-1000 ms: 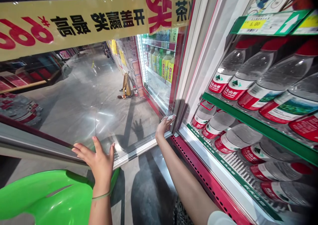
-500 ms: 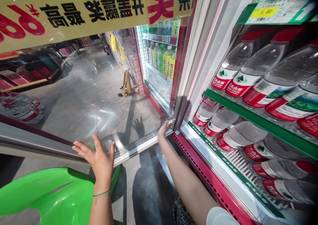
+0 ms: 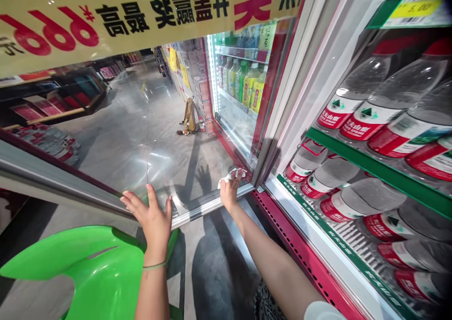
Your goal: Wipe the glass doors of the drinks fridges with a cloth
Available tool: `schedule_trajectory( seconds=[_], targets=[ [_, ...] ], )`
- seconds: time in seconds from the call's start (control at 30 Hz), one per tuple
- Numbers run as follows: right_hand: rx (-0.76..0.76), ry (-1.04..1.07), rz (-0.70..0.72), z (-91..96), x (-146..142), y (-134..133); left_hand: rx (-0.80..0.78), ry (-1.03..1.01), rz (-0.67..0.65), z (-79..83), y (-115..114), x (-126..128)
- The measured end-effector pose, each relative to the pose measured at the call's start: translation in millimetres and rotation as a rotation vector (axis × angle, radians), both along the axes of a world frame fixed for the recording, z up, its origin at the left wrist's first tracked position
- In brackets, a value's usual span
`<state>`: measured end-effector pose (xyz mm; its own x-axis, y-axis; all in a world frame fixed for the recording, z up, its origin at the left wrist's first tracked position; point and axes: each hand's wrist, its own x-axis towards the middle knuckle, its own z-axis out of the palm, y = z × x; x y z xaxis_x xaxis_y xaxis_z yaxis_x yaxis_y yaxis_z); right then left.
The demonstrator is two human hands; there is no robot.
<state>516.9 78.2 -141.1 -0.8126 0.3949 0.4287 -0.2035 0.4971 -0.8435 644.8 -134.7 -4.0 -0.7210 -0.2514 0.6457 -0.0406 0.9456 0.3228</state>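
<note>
The open glass door (image 3: 141, 117) of a drinks fridge stands in front of me. With my right hand (image 3: 230, 190) I press a crumpled white tissue (image 3: 226, 177) against the lower glass, close to the hinge-side corner. The fingers lie over the tissue, just above the door's bottom frame (image 3: 212, 204). Further left, my left hand (image 3: 151, 216) has its fingers spread at the bottom frame and lower glass, holding nothing. A thin band (image 3: 154, 266) circles that wrist.
A green plastic chair (image 3: 102, 273) stands below my left arm. On the right, fridge shelves with green edging (image 3: 381, 169) hold several water bottles (image 3: 367, 117). A yellow banner (image 3: 116, 23) crosses the upper door. Through the glass show a backpack (image 3: 190, 115) and another drinks fridge (image 3: 235, 79).
My right hand has moved with the tissue a little left and up from the corner, onto the glass. The left hand keeps its spread pose at the frame. The view has shifted slightly left.
</note>
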Motion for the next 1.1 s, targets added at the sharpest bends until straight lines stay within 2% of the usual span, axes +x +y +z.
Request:
schedule_trajectory(
  seconds=[0.17, 0.23, 0.33, 0.43, 0.53, 0.6, 0.73, 0.9, 1.0, 1.1],
  targets=[
    [0.161, 0.09, -0.058, 22.1, -5, -8, 0.04, 0.006, 0.003, 4.7, 2, 2],
    [0.266, 0.113, 0.03, 18.1, -5, -12, 0.042, 0.005, -0.004, 5.1, 2, 4],
    [0.385, 0.1, 0.18, -0.9, 3, -19, 0.011, 0.008, -0.021, 4.2, -2, 7],
    [0.372, 0.106, 0.151, -7.3, 7, -29, -0.037, 0.014, -0.037, 2.9, -5, 9],
    [0.367, 0.153, 0.118, 3.4, 4, -40, -0.042, 0.012, -0.045, 0.8, -9, 11],
    [0.423, 0.192, 0.174, 8.3, 3, -44, -0.039, 0.006, -0.046, -3.2, -12, 12],
    [0.532, 0.241, 0.286, 7.1, 8, -49, -0.066, -0.012, -0.069, -20.6, -20, 15],
    [0.562, 0.303, 0.335, 16.3, 15, -69, -0.109, -0.033, -0.096, -41.3, -26, 21],
    [0.56, 0.294, 0.432, 14.6, 24, -80, -0.116, -0.008, -0.117, -40.5, -29, 26],
    [0.587, 0.196, 0.524, 13.7, 35, -92, -0.105, 0.018, -0.177, -32.8, -38, 34]
  ],
)
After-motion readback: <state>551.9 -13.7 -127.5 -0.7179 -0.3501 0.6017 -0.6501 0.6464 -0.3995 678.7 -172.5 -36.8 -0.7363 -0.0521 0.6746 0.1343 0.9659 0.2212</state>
